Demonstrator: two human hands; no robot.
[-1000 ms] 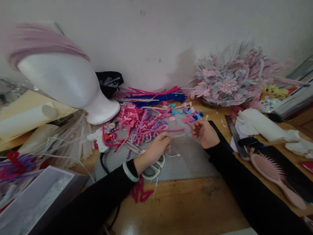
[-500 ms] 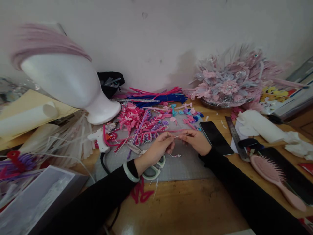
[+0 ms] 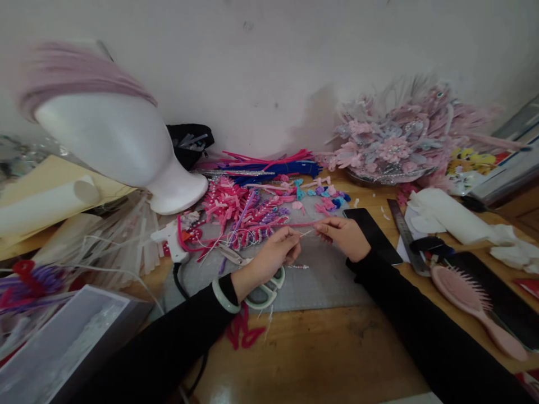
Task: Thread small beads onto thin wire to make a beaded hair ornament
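My left hand (image 3: pixel 278 253) pinches one end of a thin whitish thread (image 3: pixel 306 233) over the grey mat (image 3: pixel 328 286). The thread's other end is between the closed fingertips of my right hand (image 3: pixel 343 237), a short way to the right. Scissors with pale green handles (image 3: pixel 263 296) lie under my left wrist, partly hidden by it. A small beaded piece (image 3: pixel 301 267) rests on the mat below the thread. Behind my hands spreads a pile of pink pipe-cleaner pieces (image 3: pixel 227 202), and a long pink strip runs across the mat.
At the left are a white mannequin head (image 3: pixel 109 140), a glue gun (image 3: pixel 170 241) and an open box (image 3: pixel 63 336). To the right lie a black phone (image 3: pixel 373 235), a metal ruler (image 3: pixel 406 235) and a pink hairbrush (image 3: pixel 463 292). A pink floral piece (image 3: pixel 393 140) stands behind.
My right hand has moved a little to the right, away from my left hand, and more of the thread shows between them. My left hand has barely moved.
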